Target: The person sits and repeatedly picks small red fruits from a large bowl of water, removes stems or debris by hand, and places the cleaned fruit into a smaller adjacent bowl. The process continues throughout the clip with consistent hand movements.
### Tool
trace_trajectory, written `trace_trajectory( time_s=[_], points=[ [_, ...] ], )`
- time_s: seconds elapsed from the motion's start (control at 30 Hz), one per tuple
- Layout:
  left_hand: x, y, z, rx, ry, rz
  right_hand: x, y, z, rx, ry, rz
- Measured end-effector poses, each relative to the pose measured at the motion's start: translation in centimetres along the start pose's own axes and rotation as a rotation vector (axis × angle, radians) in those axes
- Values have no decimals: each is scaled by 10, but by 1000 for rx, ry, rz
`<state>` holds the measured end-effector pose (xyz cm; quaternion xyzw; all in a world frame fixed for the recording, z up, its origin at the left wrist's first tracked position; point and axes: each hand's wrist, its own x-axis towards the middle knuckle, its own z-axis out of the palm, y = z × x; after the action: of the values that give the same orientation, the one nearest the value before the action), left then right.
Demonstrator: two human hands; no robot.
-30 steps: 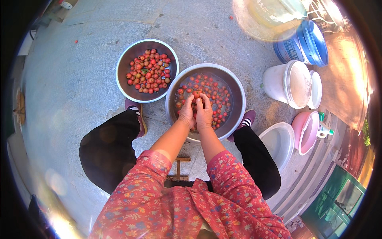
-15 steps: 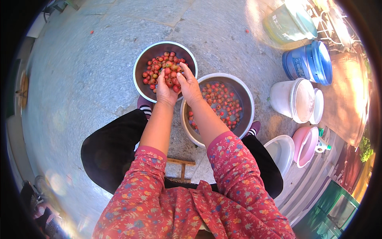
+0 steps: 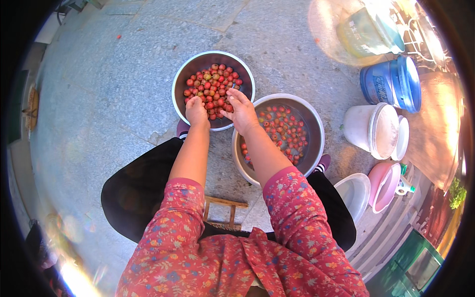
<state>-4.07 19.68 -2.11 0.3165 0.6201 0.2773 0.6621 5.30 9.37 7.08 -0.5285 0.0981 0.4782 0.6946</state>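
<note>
Reaching into the smaller metal bowl [image 3: 213, 62] at about 11 o'clock of the picture's middle, with both hands over its near rim. Left hand [image 3: 197, 111] curled, knuckles up, fingers bunched together over the small red fruits [image 3: 213, 89] at the bowl's 7 o'clock edge; cannot tell whether any fruit is pinched inside. Right hand [image 3: 242, 110] just beside it at 5 o'clock of the bowl, fingers loosely spread and bent down, fingertips touching the fruit heap; cannot tell whether anything is held. Heaped in this bowl, the fruits, red with a few greenish ones, filling most of its floor. Touching it at 4 o'clock, a larger metal bowl [image 3: 316, 128] with water and more floating red fruits [image 3: 284, 131], the right forearm crossing its near left side. Beyond, at 2 to 3 o'clock: a blue bucket [image 3: 391, 81], a white lidded pail [image 3: 373, 129], a pink basin [image 3: 383, 185], a pale basin [image 3: 355, 194]. Below the bowls, floral red sleeves [image 3: 292, 208], black trousers [image 3: 133, 193], and a low wooden stool [image 3: 222, 210] between the knees, on grey stone paving [image 3: 99, 99].
</note>
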Motion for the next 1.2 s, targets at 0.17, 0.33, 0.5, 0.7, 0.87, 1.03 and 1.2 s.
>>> trace_trajectory(
  time_s=[0.17, 0.33, 0.5, 0.7, 0.87, 1.03, 1.2],
  points=[
    [39, -27, -2, 277, 72, 151, 1, 10, -17, 74, 18, -8],
    [30, -6, 17, 664, 21, 220, -16, 17, -47, 54, 12, -11],
    [41, 7, 25, 1065, 25, 310, -47, 25, -70, 6, -20, 42],
    [50, 9, 31, 1124, -8, 290, -68, 32, -81, -43, 1, 121],
    [36, 19, 38, 1281, -8, 286, -70, 40, -86, -84, 14, 139],
    [29, 25, 43, 1398, 38, 307, -71, 38, -89, -86, 9, 128],
    [42, 12, 35, 1411, 46, 389, -68, 42, -99, -55, 4, 113]
  ],
)
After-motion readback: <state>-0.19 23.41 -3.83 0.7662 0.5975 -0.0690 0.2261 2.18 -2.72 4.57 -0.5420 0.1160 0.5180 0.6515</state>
